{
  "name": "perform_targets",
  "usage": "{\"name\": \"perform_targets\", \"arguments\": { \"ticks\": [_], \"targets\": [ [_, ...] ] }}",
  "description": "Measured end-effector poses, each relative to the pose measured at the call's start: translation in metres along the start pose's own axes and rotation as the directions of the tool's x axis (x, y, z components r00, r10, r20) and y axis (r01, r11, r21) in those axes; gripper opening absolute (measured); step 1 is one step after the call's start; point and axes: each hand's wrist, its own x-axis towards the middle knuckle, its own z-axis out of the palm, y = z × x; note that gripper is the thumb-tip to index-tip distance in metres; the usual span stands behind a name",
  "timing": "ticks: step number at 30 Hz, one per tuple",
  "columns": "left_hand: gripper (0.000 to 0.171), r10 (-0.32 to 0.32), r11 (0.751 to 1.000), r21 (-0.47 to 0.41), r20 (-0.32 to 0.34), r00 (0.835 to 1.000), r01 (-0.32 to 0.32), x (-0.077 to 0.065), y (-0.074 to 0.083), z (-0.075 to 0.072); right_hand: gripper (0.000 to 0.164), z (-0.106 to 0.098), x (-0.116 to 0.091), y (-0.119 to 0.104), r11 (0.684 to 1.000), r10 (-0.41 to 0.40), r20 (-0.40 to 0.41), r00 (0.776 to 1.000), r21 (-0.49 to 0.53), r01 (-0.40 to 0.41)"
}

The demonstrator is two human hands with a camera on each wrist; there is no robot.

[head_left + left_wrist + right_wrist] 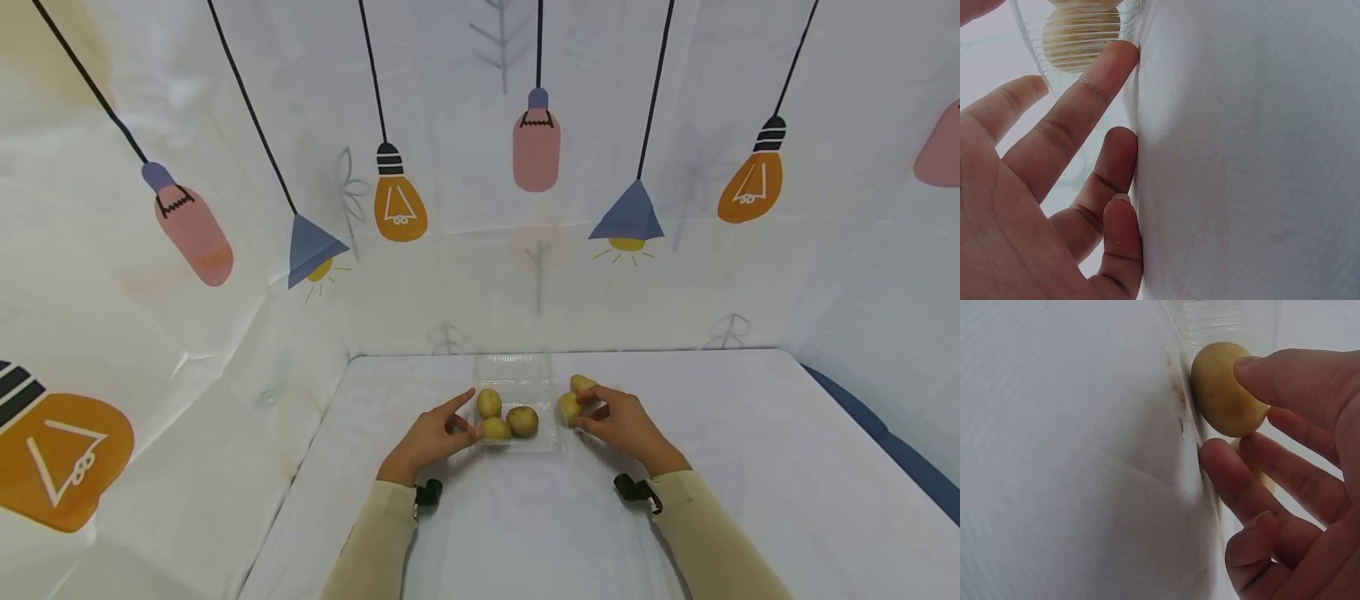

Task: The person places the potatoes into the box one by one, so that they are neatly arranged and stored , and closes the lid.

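A clear plastic clamshell box [517, 445] lies on the table with its lid folded back. Three potatoes sit inside, among them a browner potato [522, 421] on the right. My left hand [435, 435] is at the box's left side, thumb and index finger spread along its edge; in the left wrist view its fingertips [1124, 53] come right up to the ribbed wall. Just outside the right wall, my right hand [621, 422] pinches a yellow potato [1225, 394] between thumb and fingers. Another potato [581, 383] lies behind that one, partly hidden by the fingers.
A white cloth covers the table [540, 533], which ends at a patterned backdrop [465, 275] printed with hanging lamps. Dark blue fabric [862, 412] shows past the table's right edge. Black wrist cameras sit on both sleeves.
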Motion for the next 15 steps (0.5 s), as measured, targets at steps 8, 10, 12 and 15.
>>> {"name": "perform_targets", "arguments": {
  "ticks": [8, 10, 12, 15],
  "targets": [
    [0.085, -0.008, 1.000, 0.000, -0.003, 1.000, 0.008, 0.0002, -0.0004, 0.0003, 0.053, 0.0008, 0.0002, 0.0018, 0.999, -0.038, 0.013, 0.999, -0.010, 0.038],
    [0.085, -0.008, 1.000, -0.003, -0.003, 1.000, 0.008, -0.0001, -0.0002, 0.0002, 0.055, 0.0008, 0.0000, 0.0018, 0.999, -0.042, 0.016, 0.999, -0.014, 0.042],
    [0.084, -0.012, 1.000, -0.002, -0.002, 1.000, 0.012, -0.0003, 0.0001, 0.0003, 0.056, 0.0009, -0.0001, 0.0018, 0.999, -0.040, 0.018, 0.999, -0.017, 0.041],
    [0.084, -0.015, 1.000, -0.003, -0.002, 1.000, 0.015, -0.0003, 0.0002, 0.0008, 0.055, 0.0009, -0.0001, 0.0008, 0.999, -0.028, 0.023, 0.999, -0.016, 0.028]
  ]
}}
